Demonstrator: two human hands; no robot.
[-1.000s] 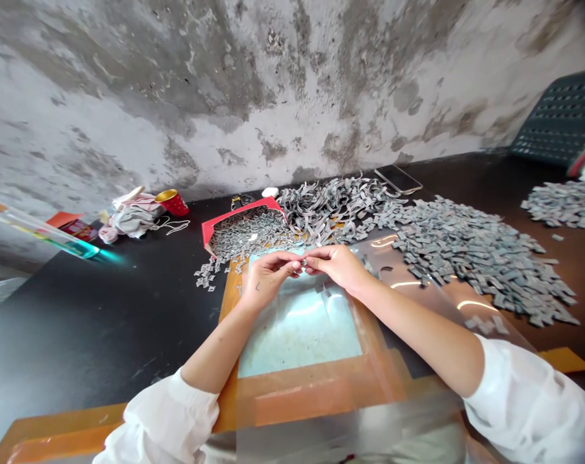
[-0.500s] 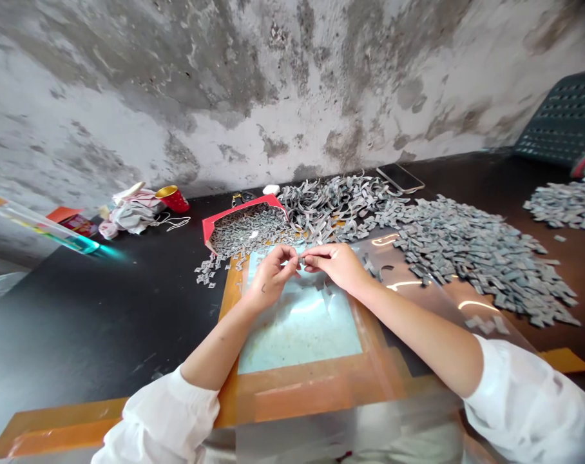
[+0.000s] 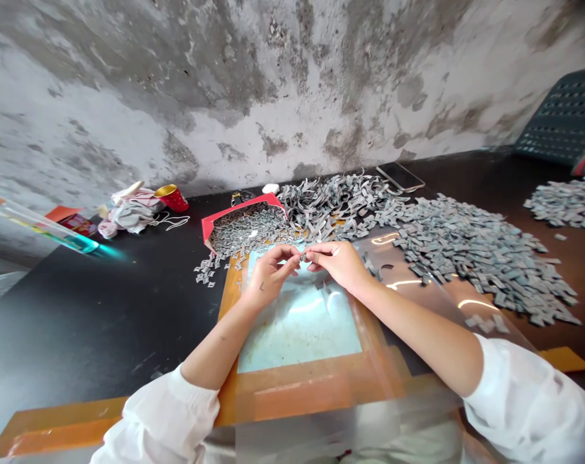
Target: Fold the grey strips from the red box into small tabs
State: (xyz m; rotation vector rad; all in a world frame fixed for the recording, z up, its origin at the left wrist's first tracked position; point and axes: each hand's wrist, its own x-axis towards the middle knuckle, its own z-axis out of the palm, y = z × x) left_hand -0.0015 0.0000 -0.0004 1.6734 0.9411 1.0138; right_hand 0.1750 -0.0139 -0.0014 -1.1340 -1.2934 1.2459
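My left hand [image 3: 273, 272] and my right hand [image 3: 337, 263] meet fingertip to fingertip above a pale blue sheet [image 3: 297, 335]. Both are closed in a pinch on one small grey piece [image 3: 303, 257], mostly covered by the fingers. Just beyond them lies a red-edged open box [image 3: 247, 207] filled with small grey pieces [image 3: 244, 229], some spilled out at its left front corner. A heap of curled grey strips [image 3: 341, 203] sits behind my right hand. Farther right spreads a pile of flat grey pieces [image 3: 476, 251].
A phone [image 3: 401, 177] lies by the wall behind the strips. At the left are a red cup [image 3: 172, 198], crumpled cloth [image 3: 134, 211] and a red packet [image 3: 73, 222]. A dark perforated basket [image 3: 560, 119] and another grey pile [image 3: 565, 204] are at the far right. Brown tape [image 3: 312, 393] borders the sheet.
My hands have shifted very slightly up and right, and their fingertips have come closer together around the small grey piece. The things on the table stay where they were.
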